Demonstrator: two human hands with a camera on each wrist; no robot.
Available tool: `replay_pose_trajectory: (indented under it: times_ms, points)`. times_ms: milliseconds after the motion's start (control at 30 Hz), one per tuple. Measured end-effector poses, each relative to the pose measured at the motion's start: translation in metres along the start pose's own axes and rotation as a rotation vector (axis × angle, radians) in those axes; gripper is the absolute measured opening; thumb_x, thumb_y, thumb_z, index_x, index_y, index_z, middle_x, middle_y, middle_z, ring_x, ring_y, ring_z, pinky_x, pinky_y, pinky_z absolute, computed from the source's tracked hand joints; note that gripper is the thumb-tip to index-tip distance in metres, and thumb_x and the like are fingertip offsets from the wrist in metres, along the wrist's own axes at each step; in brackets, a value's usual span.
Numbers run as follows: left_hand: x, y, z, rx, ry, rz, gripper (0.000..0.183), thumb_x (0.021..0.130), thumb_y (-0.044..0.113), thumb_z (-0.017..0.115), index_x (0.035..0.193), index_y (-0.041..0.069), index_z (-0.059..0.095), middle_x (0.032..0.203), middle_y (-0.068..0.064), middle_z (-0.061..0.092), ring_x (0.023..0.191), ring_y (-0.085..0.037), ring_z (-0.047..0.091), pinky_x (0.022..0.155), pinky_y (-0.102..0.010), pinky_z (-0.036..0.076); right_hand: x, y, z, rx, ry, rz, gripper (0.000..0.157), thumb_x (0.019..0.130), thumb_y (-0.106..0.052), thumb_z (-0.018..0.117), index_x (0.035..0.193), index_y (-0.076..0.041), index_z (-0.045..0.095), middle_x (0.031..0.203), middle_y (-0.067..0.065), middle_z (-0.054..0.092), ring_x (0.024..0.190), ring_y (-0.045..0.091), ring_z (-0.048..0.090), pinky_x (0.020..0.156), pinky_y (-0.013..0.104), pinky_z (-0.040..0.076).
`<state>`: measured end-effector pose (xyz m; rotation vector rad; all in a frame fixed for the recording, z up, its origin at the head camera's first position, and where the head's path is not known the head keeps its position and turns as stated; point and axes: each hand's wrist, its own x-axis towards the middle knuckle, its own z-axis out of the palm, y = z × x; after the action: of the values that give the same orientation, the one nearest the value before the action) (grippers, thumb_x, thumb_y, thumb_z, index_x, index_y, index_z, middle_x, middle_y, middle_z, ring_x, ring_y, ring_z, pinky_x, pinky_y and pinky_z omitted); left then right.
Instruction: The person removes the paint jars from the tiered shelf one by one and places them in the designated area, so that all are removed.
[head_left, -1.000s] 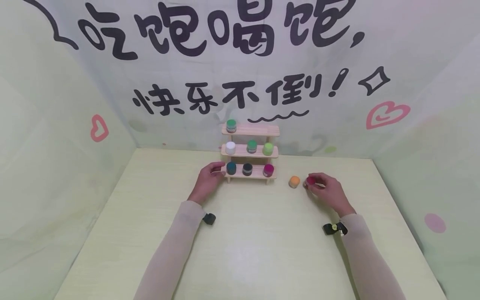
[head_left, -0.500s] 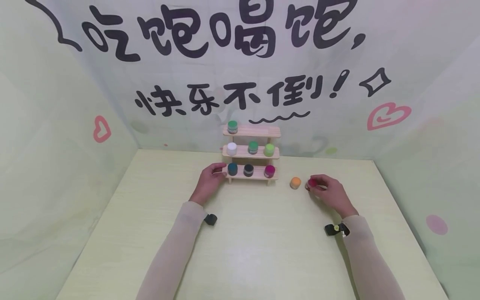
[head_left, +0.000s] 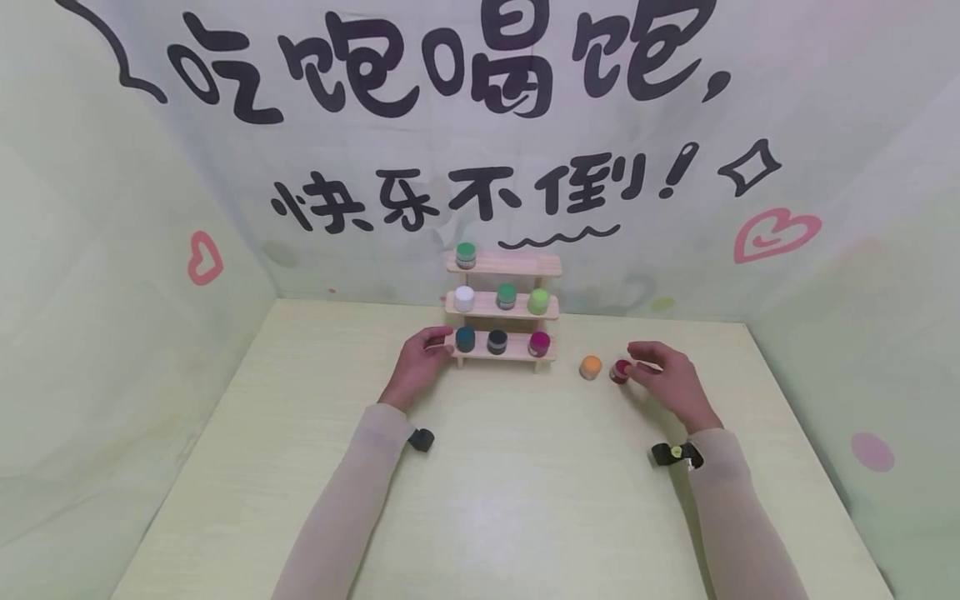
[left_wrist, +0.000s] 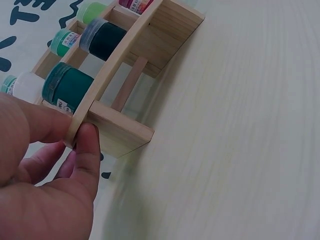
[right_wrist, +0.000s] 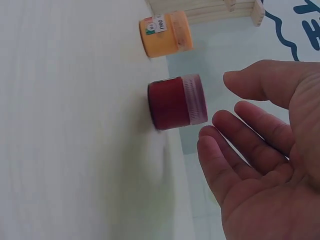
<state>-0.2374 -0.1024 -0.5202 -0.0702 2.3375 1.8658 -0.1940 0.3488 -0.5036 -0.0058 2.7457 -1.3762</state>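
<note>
My left hand (head_left: 417, 367) pinches the left end of the lowest tier of a small wooden three-tier shelf (left_wrist: 107, 75), thumb below and a finger above the board in the left wrist view. Close to its fingers on that tier stands a dark teal paint jar (left_wrist: 75, 90). My right hand (head_left: 670, 382) has its fingers spread apart, just off a dark red paint jar (right_wrist: 172, 102) that stands upright on the table. Left of the red jar is an orange paint jar (head_left: 591, 367).
On the shelf stand a black jar (head_left: 497, 342), a magenta jar (head_left: 539, 343), a white jar (head_left: 464, 299), a light green jar (head_left: 538, 301) and green jars (head_left: 507, 296). A printed cloth (head_left: 420, 167) hangs behind the table (head_left: 495, 483).
My right hand has let go of the dark red jar, opening its fingers and drawing slightly back to the right. The left hand keeps its grip on the shelf.
</note>
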Motion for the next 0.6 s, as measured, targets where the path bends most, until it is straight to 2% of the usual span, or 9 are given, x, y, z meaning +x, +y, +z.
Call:
replay_pose_trajectory:
  times_ms: [167, 400, 600]
  points:
    - [0.000, 0.001, 0.000, -0.008, 0.001, 0.001, 0.034, 0.097, 0.019, 0.066, 0.131, 0.020, 0.063, 0.135, -0.006, 0.061, 0.126, -0.026, 0.060, 0.109, -0.043, 0.048, 0.001, -0.011, -0.004, 0.018, 0.037, -0.024, 0.050, 0.097, -0.034, 0.070, 0.139, -0.012, 0.058, 0.141, 0.015, 0.060, 0.130, 0.032, 0.058, 0.102, 0.032, 0.054]
    - [-0.001, 0.002, 0.001, 0.002, 0.006, -0.003, 0.035, 0.097, 0.020, 0.066, 0.132, 0.020, 0.062, 0.134, -0.006, 0.061, 0.126, -0.026, 0.061, 0.109, -0.043, 0.048, 0.006, -0.030, -0.005, 0.047, 0.068, -0.082, 0.047, 0.097, -0.032, 0.070, 0.137, -0.010, 0.060, 0.139, 0.015, 0.061, 0.129, 0.031, 0.057, 0.095, 0.010, 0.050]
    - [-0.002, 0.004, 0.001, 0.000, 0.000, -0.002, 0.035, 0.097, 0.019, 0.066, 0.131, 0.019, 0.063, 0.134, -0.006, 0.061, 0.126, -0.026, 0.061, 0.109, -0.042, 0.049, 0.013, -0.048, -0.004, 0.069, 0.081, -0.106, 0.047, 0.096, -0.034, 0.070, 0.136, -0.011, 0.060, 0.137, 0.016, 0.062, 0.127, 0.029, 0.058, 0.096, 0.010, 0.050]
